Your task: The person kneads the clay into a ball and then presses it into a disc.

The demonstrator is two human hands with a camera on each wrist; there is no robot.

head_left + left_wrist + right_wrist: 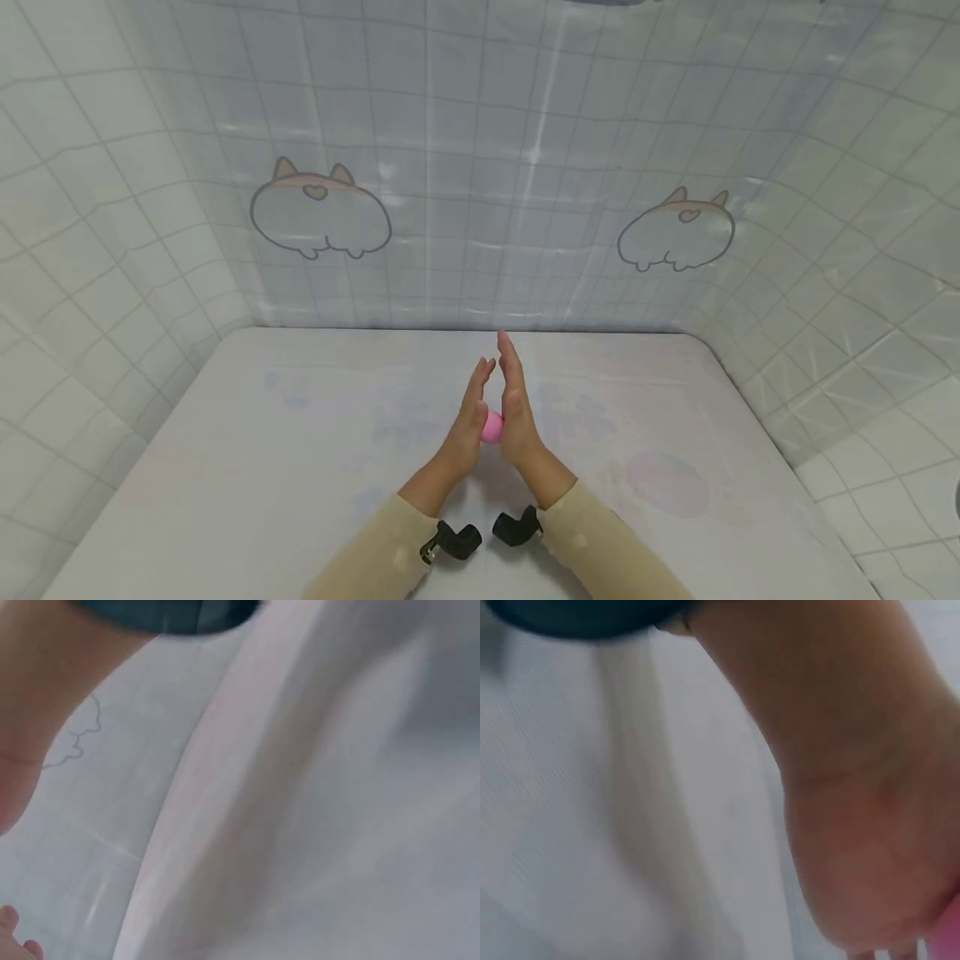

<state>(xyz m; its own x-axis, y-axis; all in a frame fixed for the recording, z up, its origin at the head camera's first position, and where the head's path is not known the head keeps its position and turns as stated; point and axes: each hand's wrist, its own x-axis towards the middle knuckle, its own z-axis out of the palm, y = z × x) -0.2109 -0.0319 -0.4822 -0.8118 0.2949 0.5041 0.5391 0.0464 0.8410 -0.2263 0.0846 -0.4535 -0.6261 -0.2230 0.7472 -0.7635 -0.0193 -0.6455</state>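
Observation:
A small pink ball is sandwiched between two palms near the middle of the table. My left hand presses it from the left, fingers straight and pointing up and away. From the right, my right hand presses flat against the ball, its fingers straight too and reaching a little farther. The fingertips of the two hands lean toward each other above the ball. In the right wrist view the palm heel fills the right side, with the ball's pink edge at the corner. The left wrist view shows mostly forearm and table, the ball out of sight.
A white table with faint pastel prints lies beneath the hands. Tiled-pattern sheeting with corgi drawings rises behind and on both sides. Each beige sleeve carries a black wrist camera mount close above the table.

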